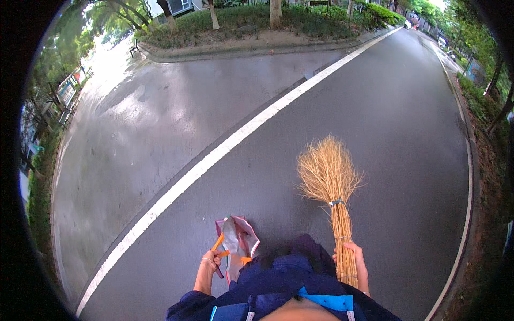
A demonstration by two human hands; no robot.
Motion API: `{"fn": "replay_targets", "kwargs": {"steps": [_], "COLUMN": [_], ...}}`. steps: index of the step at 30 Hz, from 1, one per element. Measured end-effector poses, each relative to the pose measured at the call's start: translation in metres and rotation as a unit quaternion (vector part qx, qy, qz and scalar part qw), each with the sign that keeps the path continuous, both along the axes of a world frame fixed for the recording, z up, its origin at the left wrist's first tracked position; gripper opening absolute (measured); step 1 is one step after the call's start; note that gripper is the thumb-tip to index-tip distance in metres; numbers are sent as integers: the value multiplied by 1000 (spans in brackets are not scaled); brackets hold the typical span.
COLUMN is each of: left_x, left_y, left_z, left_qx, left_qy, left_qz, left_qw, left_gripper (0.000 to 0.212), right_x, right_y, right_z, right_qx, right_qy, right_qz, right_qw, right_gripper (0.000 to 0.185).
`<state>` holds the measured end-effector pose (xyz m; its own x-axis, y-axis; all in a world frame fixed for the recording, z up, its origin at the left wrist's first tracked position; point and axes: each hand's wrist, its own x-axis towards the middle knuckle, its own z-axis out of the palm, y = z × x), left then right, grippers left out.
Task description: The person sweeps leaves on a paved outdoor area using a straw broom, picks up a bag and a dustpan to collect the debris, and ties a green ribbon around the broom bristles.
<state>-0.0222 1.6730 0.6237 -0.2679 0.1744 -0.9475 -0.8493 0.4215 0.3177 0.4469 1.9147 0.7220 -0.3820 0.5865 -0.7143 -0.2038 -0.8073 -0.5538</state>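
Observation:
My right hand [356, 257] is closed around the bound lower stems of a twig broom [342, 224]. The broom's bushy, straw-coloured head [329, 168] points forward, and a dark tie holds the twigs just below it. Low in front of me, my left hand [211, 259] grips an orange strap or handle [218, 242] at the edge of an open bag [231, 236]. Silvery lining shows inside the bag, with a reddish outer side. A short dark purple end [219, 273] sticks out beneath my left fingers; what it belongs to cannot be made out.
Wet dark asphalt [281, 168] lies under me, crossed diagonally by a white painted line [225, 146]. A curb and planted bed [249, 42] with tree trunks border the far side. Another curb [470, 180] runs along the right. Benches [66, 116] stand at the far left.

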Motion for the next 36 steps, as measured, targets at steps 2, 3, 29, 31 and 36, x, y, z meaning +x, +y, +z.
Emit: {"fn": "replay_targets", "kwargs": {"steps": [2,3,29,31,36], "left_x": [-9,-7,-32,-46,-74], "left_y": [-6,-9,10,18,0], "left_z": [-17,-23,-19,-19,-32], "left_qx": [23,4,52,59,55], "left_qy": [-36,-18,60,55,118], "left_qz": [27,3,-56,-42,-124], "left_qw": [999,1000,995,996,984], "left_gripper": [12,9,9,9,15], "right_x": [-4,-3,-16,-21,-25], "right_y": [5,4,-14,-12,-16], "right_z": [4,8,40,34,25], "right_qx": [-14,-28,55,65,14], "right_qy": [10,8,-89,-74,-29], "right_qz": [9,17,6,-1,-36], "right_qw": [1000,999,995,995,999], "right_gripper": [51,51,45,46,43]}}
